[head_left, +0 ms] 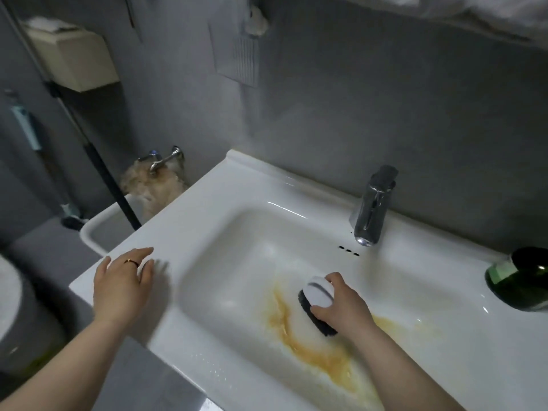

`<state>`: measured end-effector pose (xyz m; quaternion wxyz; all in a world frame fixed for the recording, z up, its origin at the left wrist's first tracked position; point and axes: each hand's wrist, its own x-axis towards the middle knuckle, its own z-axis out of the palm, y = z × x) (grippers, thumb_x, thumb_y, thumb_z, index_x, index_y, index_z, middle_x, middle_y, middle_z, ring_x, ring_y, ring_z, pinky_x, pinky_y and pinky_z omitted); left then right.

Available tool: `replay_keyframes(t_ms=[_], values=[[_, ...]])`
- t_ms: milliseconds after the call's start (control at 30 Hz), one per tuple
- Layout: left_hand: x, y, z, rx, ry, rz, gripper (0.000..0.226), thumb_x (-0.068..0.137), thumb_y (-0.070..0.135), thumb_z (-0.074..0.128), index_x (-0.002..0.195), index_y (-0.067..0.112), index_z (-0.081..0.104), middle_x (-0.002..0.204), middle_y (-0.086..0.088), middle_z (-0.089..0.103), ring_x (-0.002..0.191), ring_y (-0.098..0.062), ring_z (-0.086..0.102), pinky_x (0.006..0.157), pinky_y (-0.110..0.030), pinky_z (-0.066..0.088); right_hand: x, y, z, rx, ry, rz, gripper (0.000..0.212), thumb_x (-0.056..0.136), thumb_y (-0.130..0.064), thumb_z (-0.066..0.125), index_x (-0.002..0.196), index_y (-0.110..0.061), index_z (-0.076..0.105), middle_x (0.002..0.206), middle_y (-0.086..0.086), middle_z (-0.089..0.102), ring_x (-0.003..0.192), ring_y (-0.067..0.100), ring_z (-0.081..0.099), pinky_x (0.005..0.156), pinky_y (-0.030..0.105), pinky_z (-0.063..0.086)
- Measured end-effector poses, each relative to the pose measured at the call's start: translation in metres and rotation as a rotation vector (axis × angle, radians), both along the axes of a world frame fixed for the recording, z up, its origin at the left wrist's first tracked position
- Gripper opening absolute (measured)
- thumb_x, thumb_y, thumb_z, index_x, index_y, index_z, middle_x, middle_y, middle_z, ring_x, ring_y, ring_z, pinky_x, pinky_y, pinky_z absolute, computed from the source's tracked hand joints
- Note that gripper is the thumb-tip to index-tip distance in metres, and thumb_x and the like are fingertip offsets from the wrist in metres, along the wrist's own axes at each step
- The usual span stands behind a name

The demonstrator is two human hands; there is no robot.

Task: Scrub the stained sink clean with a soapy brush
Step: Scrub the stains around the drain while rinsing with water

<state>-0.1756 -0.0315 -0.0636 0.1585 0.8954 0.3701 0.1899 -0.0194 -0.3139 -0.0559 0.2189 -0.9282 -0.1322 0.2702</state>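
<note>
Orange-brown stain [311, 351] streaks the floor of the white sink [207, 221], running from the basin's 6 o'clock edge up toward its middle. I see the right hand [344, 307] curled round the brush [318, 295], white top up and dark bristles down on the basin, at the stain's upper edge. The left hand [121, 283] lies flat on the rim at 9 o'clock, fingers straight and spread, holding nothing. The tap [372, 206] stands at 1 o'clock, and a green bottle [525, 280] sits at 3 o'clock.
</note>
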Motion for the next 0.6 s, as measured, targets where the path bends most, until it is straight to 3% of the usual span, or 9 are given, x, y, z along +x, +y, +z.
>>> replay_keyframes(t_ms=[100,233,367,467,600], values=[[-0.01,0.021,-0.003,-0.021,0.02,0.096,0.023,0.09,0.005,0.051,0.109,-0.001,0.063,0.112,-0.023,0.062,0.108,-0.043,0.05,0.103,-0.043,0.02,0.002,0.021,0.002,0.077,0.017,-0.002,0.058,0.083,-0.029,0.061,0.132,-0.023,0.031,0.111,-0.002,0.047,0.09,0.017,0.046,0.072,0.023,0.036],[-0.019,0.059,-0.013,-0.033,0.078,0.143,0.024,0.091,0.008,0.049,0.109,-0.001,0.063,0.11,-0.023,0.063,0.108,-0.039,0.053,0.103,-0.043,0.02,0.006,0.067,0.006,0.136,-0.008,0.008,0.056,0.083,-0.026,0.061,0.133,-0.022,0.035,0.109,-0.005,0.049,0.095,0.016,0.047,0.074,0.023,0.036],[-0.019,0.081,-0.02,-0.114,0.074,0.19,0.026,0.09,0.007,0.05,0.112,-0.001,0.061,0.118,-0.021,0.059,0.109,-0.04,0.051,0.098,-0.043,0.027,0.012,0.128,0.01,0.133,-0.041,0.055,0.059,0.084,-0.025,0.061,0.136,-0.017,0.034,0.125,0.001,0.051,0.11,0.022,0.051,0.077,0.024,0.036],[-0.013,0.083,-0.025,-0.153,0.087,0.196,0.029,0.092,0.013,0.046,0.117,0.004,0.059,0.12,-0.019,0.059,0.105,-0.04,0.053,0.089,-0.04,0.035,0.024,0.171,0.016,0.156,-0.076,0.057,0.051,0.083,-0.023,0.062,0.128,-0.014,0.04,0.118,0.004,0.055,0.094,0.021,0.049,0.075,0.027,0.038],[-0.013,0.087,-0.03,-0.138,0.064,0.187,0.029,0.092,0.017,0.047,0.115,0.008,0.062,0.114,-0.015,0.063,0.099,-0.037,0.057,0.082,-0.039,0.04,0.043,0.22,0.025,0.184,-0.145,0.034,0.052,0.083,-0.022,0.062,0.129,-0.014,0.039,0.111,0.004,0.053,0.089,0.02,0.046,0.073,0.025,0.038]])
